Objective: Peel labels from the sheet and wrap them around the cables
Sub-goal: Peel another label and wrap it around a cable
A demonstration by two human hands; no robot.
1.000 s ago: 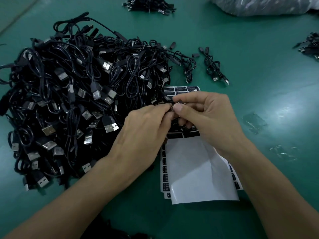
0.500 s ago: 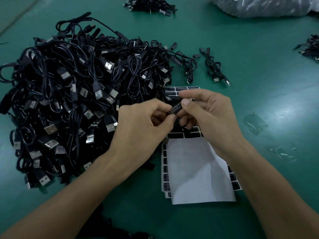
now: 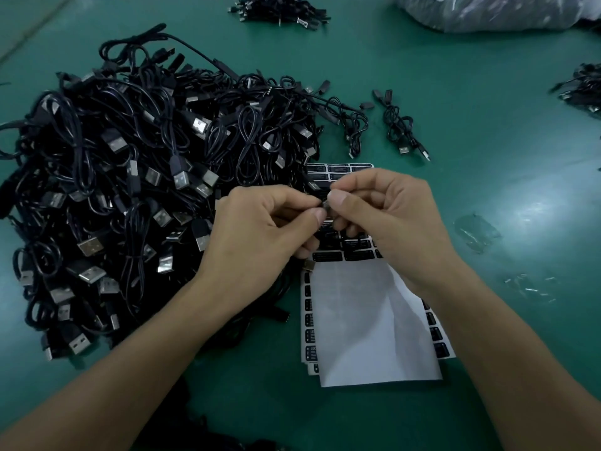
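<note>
My left hand (image 3: 260, 229) and my right hand (image 3: 387, 216) meet over the label sheets (image 3: 357, 255), thumbs and forefingers pinching a black cable (image 3: 324, 205) with a black label between them. Most of that cable is hidden under my fingers; its USB plug (image 3: 309, 265) hangs below my left hand. The sheets of black labels lie on the green table, and a white backing paper (image 3: 367, 327) covers their near part. A big heap of black USB cables (image 3: 130, 190) fills the left side.
Two loose bundled cables (image 3: 400, 128) lie beyond the sheet. Smaller cable piles sit at the far middle (image 3: 279, 11) and the right edge (image 3: 582, 89). A clear plastic bag (image 3: 487, 11) lies far right. Clear scraps (image 3: 478, 232) lie right of my hands.
My thumbs have closed together over the label, which stood out tilted between them half a second ago. Both hands stay over the sheet.
</note>
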